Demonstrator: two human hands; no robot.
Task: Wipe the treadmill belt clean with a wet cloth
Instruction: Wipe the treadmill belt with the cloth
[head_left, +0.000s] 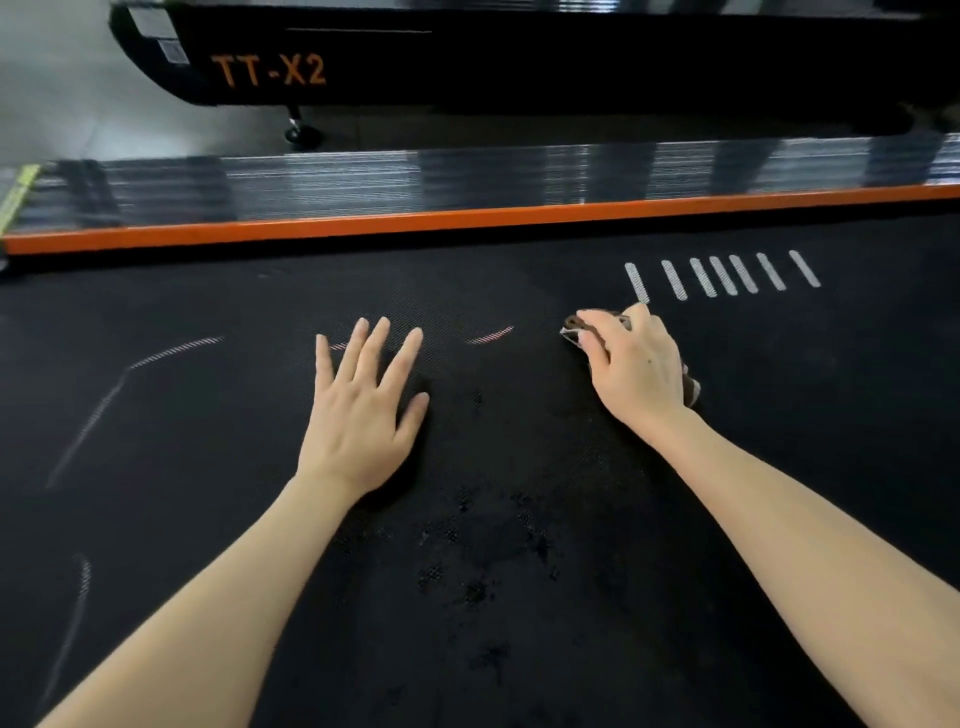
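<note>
Head view. L hand (363, 410) lies flat on treadmill belt (208, 441), fingers straight & spread, holding nothing. R hand (636, 364) grips brown cloth (571, 330) w/ curled fingers, pressing it on the belt just below white stripes (722, 275). Orange side rail (467, 218) runs beyond.

This is a gym or a fitness-equipment floor; which one cannot be told. A wide black treadmill belt (208, 291) has an orange edge strip (467, 215) and a ribbed metal side rail (363, 176). Beyond it, a second black machine (571, 62) marked "TT-X2" stands on a small wheel (298, 132) on a smooth grey floor (62, 104).
</note>
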